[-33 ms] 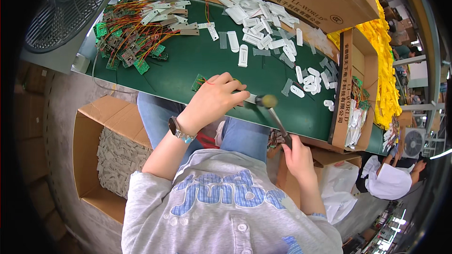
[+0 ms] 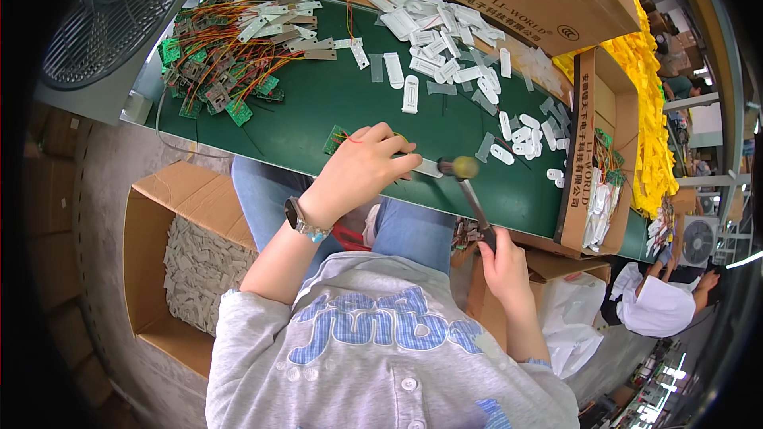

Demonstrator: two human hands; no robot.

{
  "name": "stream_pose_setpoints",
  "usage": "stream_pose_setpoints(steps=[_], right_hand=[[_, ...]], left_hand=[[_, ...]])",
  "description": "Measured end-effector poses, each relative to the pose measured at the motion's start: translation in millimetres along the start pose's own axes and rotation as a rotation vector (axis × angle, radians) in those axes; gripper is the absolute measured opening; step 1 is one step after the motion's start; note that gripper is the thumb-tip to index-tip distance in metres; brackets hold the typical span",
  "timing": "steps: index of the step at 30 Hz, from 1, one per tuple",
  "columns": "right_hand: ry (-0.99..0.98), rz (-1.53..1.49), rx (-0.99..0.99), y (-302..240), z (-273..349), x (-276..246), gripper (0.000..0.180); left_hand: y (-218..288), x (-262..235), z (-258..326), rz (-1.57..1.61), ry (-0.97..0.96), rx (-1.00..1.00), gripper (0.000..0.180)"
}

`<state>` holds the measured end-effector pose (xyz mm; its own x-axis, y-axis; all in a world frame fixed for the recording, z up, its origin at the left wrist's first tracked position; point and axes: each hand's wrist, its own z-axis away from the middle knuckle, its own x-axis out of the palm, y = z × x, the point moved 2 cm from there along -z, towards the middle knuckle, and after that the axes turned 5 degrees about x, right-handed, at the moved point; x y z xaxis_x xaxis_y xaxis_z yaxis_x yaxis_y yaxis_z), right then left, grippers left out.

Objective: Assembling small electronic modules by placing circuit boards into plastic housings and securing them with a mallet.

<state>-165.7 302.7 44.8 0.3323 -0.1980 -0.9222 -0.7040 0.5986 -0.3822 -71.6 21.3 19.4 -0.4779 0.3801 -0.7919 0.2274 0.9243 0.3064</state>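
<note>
My left hand (image 2: 359,168) lies over the near edge of the green table, its bent fingers pressed down on a white strip-like piece (image 2: 430,168). Most of that piece is hidden under the fingers. A small green circuit board (image 2: 334,141) with red and yellow wires pokes out beside the knuckles. In my right hand (image 2: 505,264) is the dark grip of a small hammer (image 2: 475,202). Its yellowish head, blurred, hangs near the right end of the white piece; whether they touch I cannot tell.
A heap of wired circuit boards (image 2: 218,71) lies at the far left, white plastic covers (image 2: 433,44) at the back middle. An open carton (image 2: 574,167) of wired boards stands right; another carton (image 2: 147,270), filled with grey pieces, stands low left beside a fan (image 2: 103,20).
The hammer head has shifted slightly to the right, away from the white piece, and its handle has tilted with it. My left hand has stayed in place.
</note>
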Motion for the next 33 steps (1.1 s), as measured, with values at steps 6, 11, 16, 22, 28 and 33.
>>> stream_pose_setpoints(steps=[6, 11, 16, 22, 28, 33], right_hand=[[0.151, -0.258, 0.074, 7, 0, 2, 0.029], [0.106, -0.091, -0.003, 6, -5, -1, 0.023], [0.245, -0.282, -0.039, -3, -10, 3, 0.024], [0.113, -0.157, -0.013, -13, -21, 16, 0.020], [0.090, -0.178, -0.052, -10, -21, 13, 0.021], [0.313, -0.175, -0.104, -15, -32, -1, 0.025]], left_hand=[[0, 0, 0, 0.027, 0.011, -0.006, 0.024], [0, -4, 0, 0.054, -0.002, -0.031, 0.025], [0, -3, -1, 0.113, -0.011, -0.118, 0.035], [-1, -6, 2, 0.204, 0.014, -0.275, 0.046], [-2, -2, 5, 0.197, -0.002, -0.264, 0.047], [0, -7, 1, 0.201, 0.010, -0.253, 0.046]])
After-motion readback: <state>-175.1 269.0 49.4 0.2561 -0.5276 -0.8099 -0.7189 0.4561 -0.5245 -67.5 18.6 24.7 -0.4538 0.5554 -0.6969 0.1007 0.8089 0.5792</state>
